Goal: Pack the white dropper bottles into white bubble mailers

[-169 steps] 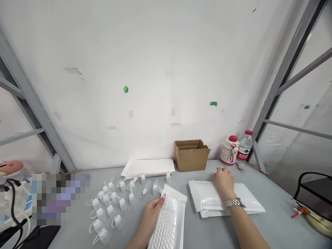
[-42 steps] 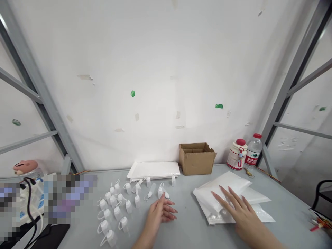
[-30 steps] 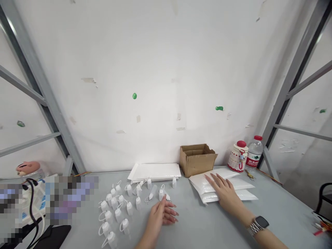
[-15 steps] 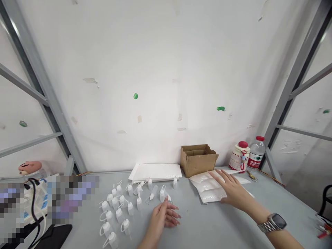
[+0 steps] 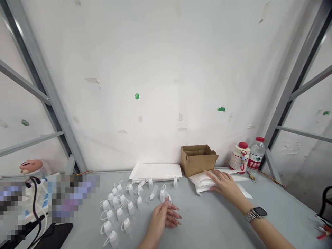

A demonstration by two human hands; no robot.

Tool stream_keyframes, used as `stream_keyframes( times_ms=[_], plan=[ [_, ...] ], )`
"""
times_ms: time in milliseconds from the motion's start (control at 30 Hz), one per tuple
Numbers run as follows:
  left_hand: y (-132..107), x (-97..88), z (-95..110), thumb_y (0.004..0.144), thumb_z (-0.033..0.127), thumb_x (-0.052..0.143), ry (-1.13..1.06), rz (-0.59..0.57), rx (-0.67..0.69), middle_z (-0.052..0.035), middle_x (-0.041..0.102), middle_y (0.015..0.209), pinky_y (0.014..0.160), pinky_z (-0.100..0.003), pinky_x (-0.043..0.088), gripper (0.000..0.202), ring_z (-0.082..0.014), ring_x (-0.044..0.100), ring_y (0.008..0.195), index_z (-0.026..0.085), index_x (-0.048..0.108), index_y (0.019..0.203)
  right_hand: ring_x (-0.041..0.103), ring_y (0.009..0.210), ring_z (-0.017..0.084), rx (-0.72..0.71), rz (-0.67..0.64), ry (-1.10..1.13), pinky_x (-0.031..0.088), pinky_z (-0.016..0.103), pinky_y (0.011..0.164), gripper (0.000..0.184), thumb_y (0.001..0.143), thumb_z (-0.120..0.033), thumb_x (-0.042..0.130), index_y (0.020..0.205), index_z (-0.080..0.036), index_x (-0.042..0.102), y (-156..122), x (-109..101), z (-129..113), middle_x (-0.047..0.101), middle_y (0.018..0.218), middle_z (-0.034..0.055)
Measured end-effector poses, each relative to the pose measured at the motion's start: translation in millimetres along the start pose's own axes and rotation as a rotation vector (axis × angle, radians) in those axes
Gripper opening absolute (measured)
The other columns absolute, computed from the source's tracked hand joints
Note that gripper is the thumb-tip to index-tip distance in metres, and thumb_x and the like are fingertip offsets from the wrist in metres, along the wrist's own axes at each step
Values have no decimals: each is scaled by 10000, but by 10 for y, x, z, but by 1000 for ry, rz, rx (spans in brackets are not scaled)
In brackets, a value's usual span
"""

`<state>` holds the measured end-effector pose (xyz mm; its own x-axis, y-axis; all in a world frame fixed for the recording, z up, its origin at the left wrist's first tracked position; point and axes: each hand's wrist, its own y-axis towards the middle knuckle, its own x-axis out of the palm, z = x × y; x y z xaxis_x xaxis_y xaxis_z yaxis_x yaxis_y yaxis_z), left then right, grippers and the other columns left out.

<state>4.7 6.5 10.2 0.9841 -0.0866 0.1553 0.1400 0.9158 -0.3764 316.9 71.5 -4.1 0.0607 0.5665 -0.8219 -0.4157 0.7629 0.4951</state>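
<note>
- White wall (image 5: 160,62) behind everything, marked with scraps of tape and a few green spots.
- Grey table (image 5: 204,224) in front of it, bearing the things below.
- 2 slanting grey metal posts (image 5: 49,93), at either side of the wall.
- Pile of white padded mailers (image 5: 202,180), overlapping unevenly on the table, right of the middle and just in front of the cardboard box, under the right hand.
- Flat stack of white mailers (image 5: 157,171) at the back edge, left of the box.
- Cardboard box (image 5: 199,164), open at the top, standing near the wall.
- Right hand (image 5: 221,181), palm down on the padded pile, its grip opened out with fingers extended; a watch (image 5: 256,212) circles the wrist.
- Left hand (image 5: 162,216), near the small bottles, its grip loose, thumb up and fingers slightly curled apart.
- Clear bottle (image 5: 256,155) with a red cap, upright at the far right corner.
- Cream jar (image 5: 239,157) with a red lid, beside that bottle.
- Small white squeeze bottles (image 5: 110,216) with looped caps, grouped left of the left hand; most stand upright, at least 1 lies on its side.
</note>
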Motion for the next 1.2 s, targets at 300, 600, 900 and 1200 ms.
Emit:
stream_keyframes(
  times_ms=[300, 600, 900, 1200],
  plan=[
    [10, -16, -9, 475, 815, 477, -2, -8, 20, -86, 664, 576, 509, -267, 439, 741, -176, 621, 488, 115, 619, 670, 432, 1178, 299, 140, 98, 31, 370, 448, 936, 755, 769, -590, 477, 1380, -211, 248, -332, -55, 73, 429, 1319, 154],
    [28, -17, -49, 514, 806, 460, 7, -6, 32, -103, 669, 596, 508, -273, 450, 728, -183, 627, 496, 114, 616, 674, 614, 663, 179, 174, 37, 100, 487, 275, 545, 216, 876, -327, 392, 939, -207, 561, -838, 104, 243, 601, 871, 75],
    [28, -34, -15, 488, 813, 473, 10, -1, 28, -103, 675, 606, 511, -272, 449, 745, -182, 629, 504, 110, 621, 684, 623, 669, 174, 77, -68, -17, 464, 258, 569, 277, 752, 9, 365, 776, -171, 574, -533, 104, 254, 613, 769, 69],
    [45, -8, -56, 468, 799, 508, -23, -11, 22, -69, 658, 546, 478, -250, 432, 703, -160, 609, 460, 125, 610, 642, 602, 659, 175, 137, -34, 32, 407, 277, 577, 158, 820, -169, 428, 832, -208, 581, -34, -456, -495, 620, 766, 39]
  ],
)
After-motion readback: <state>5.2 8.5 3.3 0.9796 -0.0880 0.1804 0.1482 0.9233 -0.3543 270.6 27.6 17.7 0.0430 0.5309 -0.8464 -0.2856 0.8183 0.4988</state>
